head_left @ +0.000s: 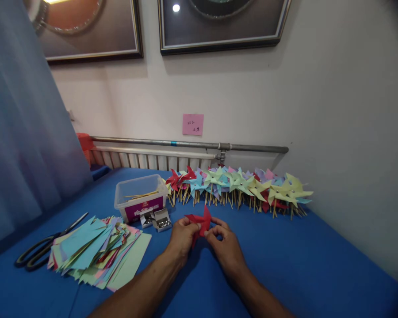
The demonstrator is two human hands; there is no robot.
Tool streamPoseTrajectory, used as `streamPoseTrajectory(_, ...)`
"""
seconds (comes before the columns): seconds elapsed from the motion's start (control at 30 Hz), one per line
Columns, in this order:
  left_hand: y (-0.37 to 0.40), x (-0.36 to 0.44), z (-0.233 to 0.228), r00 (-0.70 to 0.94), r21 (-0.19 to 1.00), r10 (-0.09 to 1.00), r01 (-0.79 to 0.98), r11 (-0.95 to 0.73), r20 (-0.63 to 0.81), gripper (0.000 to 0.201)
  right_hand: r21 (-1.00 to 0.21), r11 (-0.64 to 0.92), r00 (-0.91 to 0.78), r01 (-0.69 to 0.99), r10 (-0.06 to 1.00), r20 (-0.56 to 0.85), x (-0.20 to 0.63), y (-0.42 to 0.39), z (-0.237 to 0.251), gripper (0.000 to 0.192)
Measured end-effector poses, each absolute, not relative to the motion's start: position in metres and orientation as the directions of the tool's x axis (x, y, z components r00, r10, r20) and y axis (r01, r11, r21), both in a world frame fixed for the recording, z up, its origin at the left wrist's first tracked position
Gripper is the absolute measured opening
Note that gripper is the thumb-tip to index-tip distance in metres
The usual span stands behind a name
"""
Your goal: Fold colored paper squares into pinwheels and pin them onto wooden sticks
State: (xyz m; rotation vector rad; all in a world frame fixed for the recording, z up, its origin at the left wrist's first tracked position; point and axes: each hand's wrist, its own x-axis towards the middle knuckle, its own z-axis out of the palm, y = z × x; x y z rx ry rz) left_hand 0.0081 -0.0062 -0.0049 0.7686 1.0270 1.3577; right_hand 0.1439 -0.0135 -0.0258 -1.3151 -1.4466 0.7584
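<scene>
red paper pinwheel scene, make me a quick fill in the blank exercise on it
1. Both hands, left hand and right hand, hold a folded paper pinwheel coloured ____.
2. The black-handled scissors lie to the ____ of the stack of coloured paper sheets.
3. The clear plastic box holds thin wooden ____.
4. The row of finished paper pinwheels lies along the ____.

Missing words: red; left; sticks; wall

Blue table (pixel 318 265) — paper stack (pixel 99 251), scissors (pixel 46 247), plastic box (pixel 141 196), pinwheel row (pixel 239 187).

Place: home craft room | blue counter (pixel 285 265) | paper pinwheels (pixel 239 183) at 12 o'clock | cut paper stack (pixel 96 251), scissors (pixel 43 247) at 9 o'clock | radiator (pixel 152 159), framed pictures (pixel 219 26) beyond
</scene>
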Motion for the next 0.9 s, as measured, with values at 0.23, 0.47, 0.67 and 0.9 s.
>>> streamPoseTrajectory(0.23, -0.009, 0.009, 0.000, -0.108, 0.930, 0.981, -0.349, 0.114, -0.161, 0.015, -0.917, 0.195, 0.105, 0.349, 0.964, 0.245, 0.144, -0.013, -0.025, 0.018)
streamPoseTrajectory(0.47, -0.007, 0.011, -0.008, -0.092, 0.918, 0.984, -0.383, 0.106, -0.152, 0.015, -0.927, 0.183, 0.113, 0.328, 0.966, 0.231, 0.144, -0.013, -0.025, 0.017)
streamPoseTrajectory(0.67, -0.004, 0.011, -0.012, -0.098, 0.924, 0.984, -0.368, 0.102, -0.147, 0.013, -0.927, 0.214, 0.078, 0.307, 0.965, 0.249, 0.143, -0.012, -0.028, 0.017)
streamPoseTrajectory(0.9, -0.001, 0.010, -0.017, -0.105, 0.942, 0.985, -0.323, 0.094, -0.134, 0.015, -0.926, 0.202, 0.051, 0.320, 0.972, 0.230, 0.144, -0.014, -0.021, 0.016)
